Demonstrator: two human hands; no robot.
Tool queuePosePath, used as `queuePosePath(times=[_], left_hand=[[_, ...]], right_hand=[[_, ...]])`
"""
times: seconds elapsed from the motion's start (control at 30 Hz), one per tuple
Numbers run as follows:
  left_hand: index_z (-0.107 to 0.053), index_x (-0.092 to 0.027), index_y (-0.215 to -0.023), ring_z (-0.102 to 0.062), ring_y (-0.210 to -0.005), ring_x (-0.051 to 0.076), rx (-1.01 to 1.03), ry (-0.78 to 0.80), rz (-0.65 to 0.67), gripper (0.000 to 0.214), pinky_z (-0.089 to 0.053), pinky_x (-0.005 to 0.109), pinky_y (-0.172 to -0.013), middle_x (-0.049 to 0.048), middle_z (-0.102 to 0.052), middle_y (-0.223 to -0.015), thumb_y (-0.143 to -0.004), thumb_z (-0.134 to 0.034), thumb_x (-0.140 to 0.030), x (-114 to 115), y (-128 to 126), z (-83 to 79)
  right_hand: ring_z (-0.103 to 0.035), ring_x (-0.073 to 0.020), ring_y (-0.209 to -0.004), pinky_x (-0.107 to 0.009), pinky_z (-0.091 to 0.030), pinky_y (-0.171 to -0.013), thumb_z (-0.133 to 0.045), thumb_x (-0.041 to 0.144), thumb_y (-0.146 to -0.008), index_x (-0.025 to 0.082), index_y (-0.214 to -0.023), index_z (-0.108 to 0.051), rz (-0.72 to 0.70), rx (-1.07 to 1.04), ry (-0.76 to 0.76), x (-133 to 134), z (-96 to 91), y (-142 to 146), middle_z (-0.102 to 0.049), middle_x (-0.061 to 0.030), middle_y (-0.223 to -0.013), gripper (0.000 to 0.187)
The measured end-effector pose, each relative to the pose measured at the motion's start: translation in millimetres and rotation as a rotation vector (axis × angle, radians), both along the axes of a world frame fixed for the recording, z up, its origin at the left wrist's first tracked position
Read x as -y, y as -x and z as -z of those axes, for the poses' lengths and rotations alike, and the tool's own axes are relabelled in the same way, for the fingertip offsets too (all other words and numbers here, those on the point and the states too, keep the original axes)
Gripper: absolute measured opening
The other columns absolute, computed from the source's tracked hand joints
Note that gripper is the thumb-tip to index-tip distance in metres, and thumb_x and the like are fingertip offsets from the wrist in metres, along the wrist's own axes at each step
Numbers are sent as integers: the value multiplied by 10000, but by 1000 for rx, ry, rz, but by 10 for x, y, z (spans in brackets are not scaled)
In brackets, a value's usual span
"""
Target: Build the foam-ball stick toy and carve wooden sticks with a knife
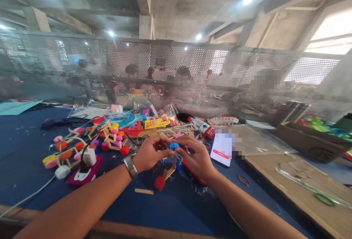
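Observation:
A small craft-stick model (171,172) stands in front of me, with a blue round piece (174,146) at its top and a red piece (160,183) at its lower left. My left hand (150,153) comes in from the left, thumb and fingers closed around the blue piece's side. From the right, my right hand (196,155) pinches the same blue piece; its fingers reach over the top. A second blue part (179,166) shows below, half covered by my right hand. Just left of the red piece lies a loose craft stick (144,191).
Other stick models with coloured pieces (68,147) lie left, beside a purple power strip (87,173) with a plugged-in charger. A phone (221,148), a bottle (202,127) and a cardboard box (313,140) are right. Plastic bags lie along a perforated metal screen (154,70); people sit behind it.

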State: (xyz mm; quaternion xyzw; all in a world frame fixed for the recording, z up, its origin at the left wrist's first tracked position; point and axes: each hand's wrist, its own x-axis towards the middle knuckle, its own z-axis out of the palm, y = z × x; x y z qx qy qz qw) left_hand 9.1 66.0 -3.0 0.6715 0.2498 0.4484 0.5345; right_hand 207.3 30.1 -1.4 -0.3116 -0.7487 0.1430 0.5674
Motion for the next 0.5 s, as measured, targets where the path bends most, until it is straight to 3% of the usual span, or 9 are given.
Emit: queuePosePath(times=[0.2, 0.5], left_hand=[[-729, -155, -915, -566, -686, 124, -4, -4, -16, 566, -466, 278, -675, 7, -667, -780, -612, -950, -579, -3, 11, -36], [-718, -162, -876, -551, -708, 132, -35, -36, 28, 636, -438, 274, -686, -5, -647, -782, -500, -981, -602, 7, 46, -92]], right_hand=[[-696, -223, -861, -444, -547, -928, -757, 447, -930, 304, -973, -847, -110, -76, 87, -1, -16, -14, -762, -54, -881, 175], [-689, -179, -722, -320, -582, -651, -883, 611, -732, 256, -771, -812, -435, -156, 391, -25, 6, -27, -737, -26, -790, 364]])
